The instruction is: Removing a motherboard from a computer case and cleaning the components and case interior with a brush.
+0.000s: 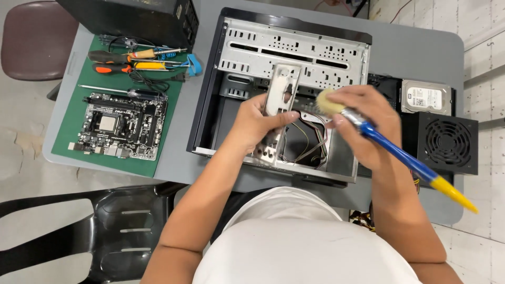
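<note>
1. Gripping a silver metal bracket, the left hand is seen over the open computer case; its fingers are closed around the bracket's lower half, and the bracket is held upright above the case's interior.
2. A paintbrush with a blue and yellow handle is held in the right hand, fingers wrapped around the ferrule end; its pale bristles are placed just beside the bracket, and actual contact cannot be told.
3. Loose coloured wires are seen inside the case below both hands.
4. To the right, a black power supply and a hard drive are laid on the grey table.
5. To the left, a motherboard is laid on a green mat, with screwdrivers farther back.
</note>
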